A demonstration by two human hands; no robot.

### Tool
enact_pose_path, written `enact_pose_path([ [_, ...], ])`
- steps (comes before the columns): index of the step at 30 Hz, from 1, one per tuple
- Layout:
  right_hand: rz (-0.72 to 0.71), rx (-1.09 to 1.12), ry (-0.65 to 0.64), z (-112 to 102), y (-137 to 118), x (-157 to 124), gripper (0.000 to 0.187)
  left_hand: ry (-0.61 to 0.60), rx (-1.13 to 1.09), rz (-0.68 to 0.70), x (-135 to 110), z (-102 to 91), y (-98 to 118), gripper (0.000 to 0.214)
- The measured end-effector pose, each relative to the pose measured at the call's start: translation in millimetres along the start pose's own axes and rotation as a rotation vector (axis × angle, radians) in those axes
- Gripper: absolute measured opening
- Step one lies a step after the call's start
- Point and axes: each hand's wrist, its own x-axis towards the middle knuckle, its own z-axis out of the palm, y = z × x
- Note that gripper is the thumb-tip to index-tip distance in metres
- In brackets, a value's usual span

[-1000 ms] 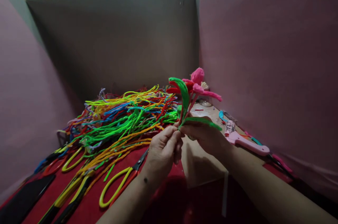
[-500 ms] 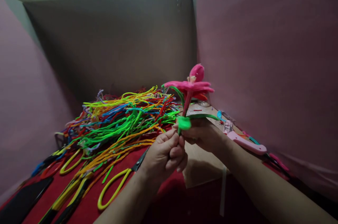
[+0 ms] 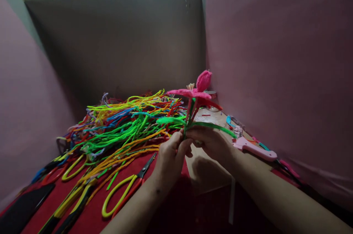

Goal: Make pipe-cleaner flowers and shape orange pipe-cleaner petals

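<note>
Both my hands hold a pipe-cleaner flower (image 3: 199,88) upright by its stem, above the table's middle. The flower has pink petals, a pale centre and green leaves (image 3: 212,126) spreading left and right just above my fingers. My left hand (image 3: 171,156) pinches the lower stem with closed fingers. My right hand (image 3: 211,142) is wrapped round the stem just beside it, touching the left hand.
A big heap of coloured pipe cleaners (image 3: 124,123) covers the red table (image 3: 91,215) to the left. Yellow-handled scissors (image 3: 125,190) lie in front of it, more tools (image 3: 68,208) at lower left. A pink glue gun (image 3: 255,149) lies right. Cardboard walls enclose the space.
The flower has been turned in my fingers: the green leaf that curled up beside the petals now lies flat to the left, and the petals have swung round. My hands stay together.
</note>
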Motion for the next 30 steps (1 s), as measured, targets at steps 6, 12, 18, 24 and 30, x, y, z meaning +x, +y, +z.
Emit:
enact_pose_path([
  [6, 0.073, 0.107, 0.029, -0.5, -2.0, 0.8, 0.023, -0.054, -0.222, -0.162, -0.9, -0.2, -2.7, 0.023],
  [12, 0.106, 0.261, -0.127, -5.3, -3.1, 0.4, 0.009, -0.426, -0.866, -0.31, -0.2, -3.4, -9.9, 0.022],
  [18, 0.113, 0.287, -0.057, 1.4, -3.3, -0.8, 0.01, -0.446, -0.797, -0.286, 2.1, -2.2, -11.4, 0.026],
  [24, 0.103, 0.173, 0.038, 1.5, -2.1, 0.7, 0.015, -0.019, -0.121, -0.094, 1.5, 0.0, 1.0, 0.029],
  [30, 0.114, -0.129, 0.008, -5.6, -14.1, -1.8, 0.018, -0.074, -0.423, -0.175, -0.4, -0.7, -6.6, 0.026],
])
